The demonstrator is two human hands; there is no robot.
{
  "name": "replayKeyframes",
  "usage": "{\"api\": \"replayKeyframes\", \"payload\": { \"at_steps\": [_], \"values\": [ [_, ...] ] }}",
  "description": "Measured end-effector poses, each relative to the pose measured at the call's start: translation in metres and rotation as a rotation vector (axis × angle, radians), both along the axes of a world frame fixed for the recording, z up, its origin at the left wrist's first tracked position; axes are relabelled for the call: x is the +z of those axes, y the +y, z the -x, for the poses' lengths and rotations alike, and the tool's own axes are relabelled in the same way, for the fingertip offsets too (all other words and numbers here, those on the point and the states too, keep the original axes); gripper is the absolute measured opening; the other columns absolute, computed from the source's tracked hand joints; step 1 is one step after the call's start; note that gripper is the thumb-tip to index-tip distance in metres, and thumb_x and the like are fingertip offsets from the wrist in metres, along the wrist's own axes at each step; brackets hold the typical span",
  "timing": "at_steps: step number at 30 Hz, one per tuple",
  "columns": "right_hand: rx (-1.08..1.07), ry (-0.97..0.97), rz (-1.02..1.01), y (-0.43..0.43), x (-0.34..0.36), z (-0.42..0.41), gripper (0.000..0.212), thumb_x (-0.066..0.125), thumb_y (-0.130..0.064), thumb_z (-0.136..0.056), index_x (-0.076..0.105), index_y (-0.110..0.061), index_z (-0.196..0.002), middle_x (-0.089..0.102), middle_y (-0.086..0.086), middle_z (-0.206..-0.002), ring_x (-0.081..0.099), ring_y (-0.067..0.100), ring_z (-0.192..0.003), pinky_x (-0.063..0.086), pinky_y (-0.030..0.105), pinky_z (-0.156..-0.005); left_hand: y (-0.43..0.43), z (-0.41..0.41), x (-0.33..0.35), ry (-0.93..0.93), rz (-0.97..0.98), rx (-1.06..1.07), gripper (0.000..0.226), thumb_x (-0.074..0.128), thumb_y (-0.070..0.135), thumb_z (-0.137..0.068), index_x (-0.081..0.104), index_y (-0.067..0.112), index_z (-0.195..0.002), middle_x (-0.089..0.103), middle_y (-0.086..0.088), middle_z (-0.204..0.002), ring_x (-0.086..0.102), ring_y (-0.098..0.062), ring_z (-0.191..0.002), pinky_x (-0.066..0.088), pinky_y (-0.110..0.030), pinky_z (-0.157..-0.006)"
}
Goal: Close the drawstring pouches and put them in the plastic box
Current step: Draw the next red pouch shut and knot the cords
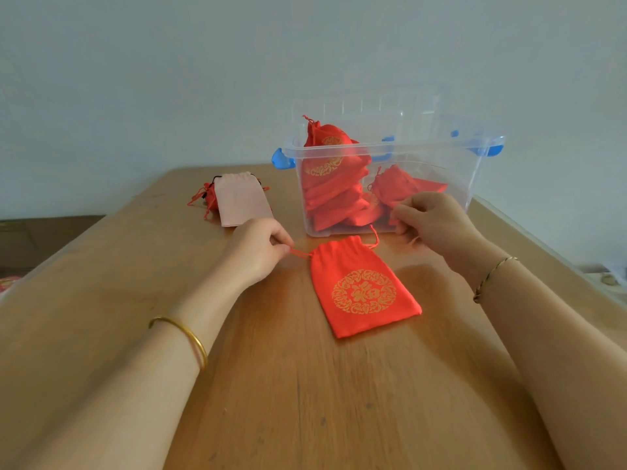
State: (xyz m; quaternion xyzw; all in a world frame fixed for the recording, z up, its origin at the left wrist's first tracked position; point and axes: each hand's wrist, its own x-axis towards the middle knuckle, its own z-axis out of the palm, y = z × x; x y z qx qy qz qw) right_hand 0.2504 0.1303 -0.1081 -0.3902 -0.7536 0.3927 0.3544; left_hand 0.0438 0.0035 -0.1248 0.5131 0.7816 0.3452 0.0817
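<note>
Red pouch (364, 290) between left hand (258, 251), right hand (431, 222); left pinches drawstring (300, 254).

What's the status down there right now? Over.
Left grip pinching left cord of red pouch. Right grip curled beside right cord, hold unclear. Pouch flat on table, not yet boxed. Plastic box open just behind, nothing between.

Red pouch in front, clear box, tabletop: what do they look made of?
Red pouch: likely woven fabric, slight satin sheen, gold printed emblem; gathers at the neck; its drawstring looks like thin red cord. Box: clear rigid plastic, glossy; the pouches inside show through it. Table: wood or wood veneer, matte, grain lines visible.
</note>
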Motion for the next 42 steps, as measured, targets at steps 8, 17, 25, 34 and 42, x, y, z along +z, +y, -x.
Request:
{"api": "replayKeyframes", "payload": {
  "at_steps": [8,17,25,34,42],
  "values": [
    [-0.067,-0.242,-0.163,0.012,-0.015,0.003,0.017,0.048,-0.004,-0.083,0.062,-0.012,-0.077,0.06,0.005,-0.062,0.055,0.019,-0.056,0.047,0.031,-0.058,0.0,0.001,-0.003,0.058,0.051,-0.016,0.015,0.059,0.012,-0.087,0.062,0.024,-0.078,0.056,0.008,-0.075,0.054,-0.014,-0.072,0.042,-0.029,-0.067],
    [-0.091,-0.54,-0.306,0.016,-0.025,0.003,0.013,0.059,-0.016,-0.079,0.069,-0.018,-0.087,0.066,0.009,-0.093,0.06,0.028,-0.085,0.052,0.039,-0.075,0.001,0.0,-0.004,0.086,0.072,-0.025,0.017,0.055,0.015,-0.09,0.062,0.022,-0.077,0.058,0.004,-0.08,0.048,-0.01,-0.065,0.04,-0.029,-0.059],
    [-0.158,-0.483,-0.309,0.011,-0.029,0.002,0.014,0.062,-0.02,-0.08,0.056,-0.028,-0.07,0.061,-0.002,-0.092,0.057,0.024,-0.096,0.041,0.03,-0.067,0.0,0.003,-0.005,0.052,0.083,-0.017,0.015,0.057,0.016,-0.088,0.062,0.024,-0.077,0.059,0.004,-0.08,0.052,-0.015,-0.072,0.043,-0.03,-0.062],
    [-0.143,-0.294,-0.227,0.018,-0.023,0.001,0.014,0.047,-0.002,-0.079,0.058,-0.007,-0.072,0.062,0.01,-0.069,0.058,0.016,-0.057,0.049,0.03,-0.055,-0.003,0.004,0.002,0.055,0.022,0.029,0.014,0.057,0.015,-0.089,0.063,0.014,-0.077,0.059,0.004,-0.082,0.054,-0.017,-0.072,0.051,-0.036,-0.072],
    [-0.142,-0.432,-0.346,0.012,-0.006,-0.013,0.014,0.057,-0.004,-0.079,0.062,0.0,-0.066,0.064,0.017,-0.068,0.06,0.033,-0.07,0.052,0.043,-0.073,-0.005,0.005,0.005,-0.031,-0.079,0.045,0.023,0.053,0.024,-0.092,0.065,0.012,-0.078,0.054,-0.001,-0.071,0.048,-0.016,-0.065,0.044,-0.033,-0.067]
  ]
}}
